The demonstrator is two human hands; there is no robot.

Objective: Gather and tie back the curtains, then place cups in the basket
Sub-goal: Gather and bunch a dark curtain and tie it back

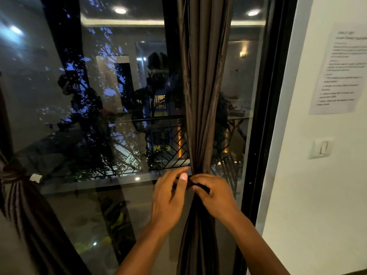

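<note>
A dark brown curtain [200, 96] hangs gathered into a narrow bundle in front of the window. A dark tie-back band [190, 182] wraps around the bundle at waist height. My left hand [168, 197] pinches the band's left end with thumb and fingers. My right hand [214, 193] grips the band's right end against the curtain. A second brown curtain [17, 187] at the far left edge is bunched and knotted with its own tie. No cups or basket are in view.
A large glass window [99, 96] with a black frame [266, 116] reflects the room and shows a balcony railing outside. To the right is a white wall with a printed sheet [337, 70] and a light switch [321, 148].
</note>
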